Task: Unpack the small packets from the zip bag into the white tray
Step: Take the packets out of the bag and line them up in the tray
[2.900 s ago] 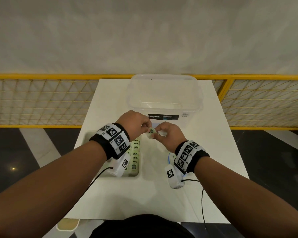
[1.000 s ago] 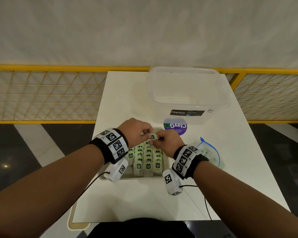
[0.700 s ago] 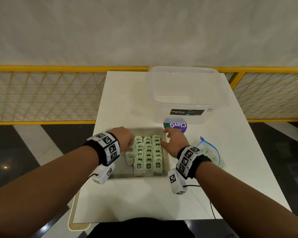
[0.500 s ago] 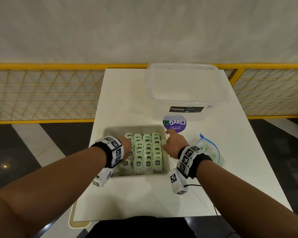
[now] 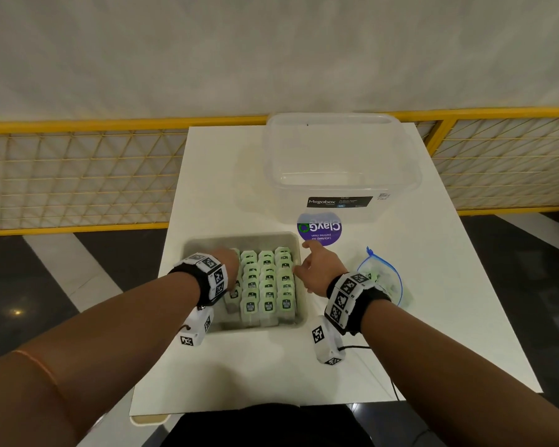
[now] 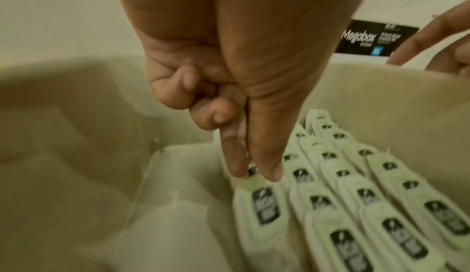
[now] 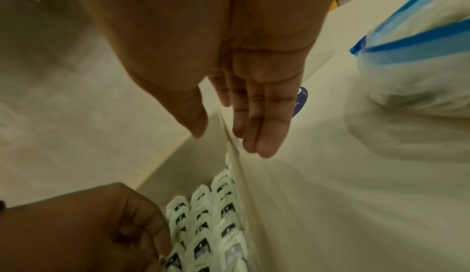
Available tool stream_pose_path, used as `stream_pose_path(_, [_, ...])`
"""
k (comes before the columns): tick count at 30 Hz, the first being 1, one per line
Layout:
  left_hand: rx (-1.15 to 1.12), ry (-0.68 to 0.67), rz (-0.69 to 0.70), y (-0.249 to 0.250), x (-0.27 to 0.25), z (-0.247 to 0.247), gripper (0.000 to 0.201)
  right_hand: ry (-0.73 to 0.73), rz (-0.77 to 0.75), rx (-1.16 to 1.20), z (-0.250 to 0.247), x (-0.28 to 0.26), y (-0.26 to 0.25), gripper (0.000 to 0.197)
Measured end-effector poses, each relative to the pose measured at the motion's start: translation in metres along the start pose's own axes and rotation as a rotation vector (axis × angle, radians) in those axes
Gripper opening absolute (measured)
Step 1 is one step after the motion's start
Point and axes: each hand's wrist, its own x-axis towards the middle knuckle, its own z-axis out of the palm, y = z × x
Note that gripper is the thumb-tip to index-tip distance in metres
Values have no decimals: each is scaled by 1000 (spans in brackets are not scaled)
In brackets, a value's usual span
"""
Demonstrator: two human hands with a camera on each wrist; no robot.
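Observation:
The white tray [image 5: 239,237] sits on the table's near left and holds several rows of small pale-green packets [image 5: 268,285]. My left hand [image 5: 228,259] reaches down into the tray's left part. In the left wrist view its thumb and forefinger [image 6: 257,176] pinch the top of the nearest packet [image 6: 264,202] in the leftmost row, with the other fingers curled. My right hand [image 5: 310,262] hovers with straight fingers at the tray's right rim [image 7: 236,166], thumb over the inner side, holding nothing. The zip bag [image 5: 384,279], clear with a blue zip, lies to the right behind my right wrist.
A clear plastic Megabox container [image 5: 339,162] stands at the back of the table. A round purple sticker [image 5: 319,229] lies between it and the tray. A yellow mesh fence [image 5: 78,175] runs behind the table. The tray's left part [image 6: 63,135] has no packets.
Both hands held one packet together above the tray, then parted. The left hand went down into the tray's left side with the packet; the right hand moved to the right rim.

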Motion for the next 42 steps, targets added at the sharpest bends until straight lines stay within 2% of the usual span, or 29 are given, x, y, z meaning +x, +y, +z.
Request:
stream_pose_path(6, [-203, 211, 33, 49, -75, -99, 32, 114, -27, -30, -39, -8, 31, 27])
stream_pose_path(12, [-472, 439, 302, 153, -99, -157, 21, 184, 66, -184, -86, -11, 88, 19])
stream_pose_path(14, [-549, 425, 360, 186, -93, -160, 20, 183, 118, -293, -96, -12, 106, 34])
stream_pose_path(16, [-554, 391, 392, 214, -81, -156, 19, 147, 195, -387, -102, -14, 122, 59])
stream_pose_path(18, [-519, 345, 396, 238, -69, -149, 20, 92, 278, -368, -104, -16, 137, 76])
stream_pose_path(20, [-468, 287, 375, 257, -56, -142, 24, 23, 341, -316, -104, -16, 152, 82])
stream_pose_path(22, [-451, 227, 339, 271, -46, -134, 28, -47, 358, -304, -105, -16, 165, 80])
stream_pose_path(24, [-453, 187, 312, 279, -38, -127, 30, -81, 325, -305, -107, -14, 175, 69])
stream_pose_path(27, [-460, 174, 264, 281, -30, -120, 30, -57, 260, -222, -111, -10, 189, 45])
stream_pose_path(31, [-508, 201, 226, 278, -26, -115, 33, -12, 245, -44, -116, -2, 201, 30])
stream_pose_path(37, [-584, 328, 209, 283, -29, -111, 25, 41, 173, 90, -119, 11, 192, 24])
stream_pose_path(42, [-553, 318, 172, 288, -32, -113, 28, -10, 111, 169, -115, 15, 191, 25])
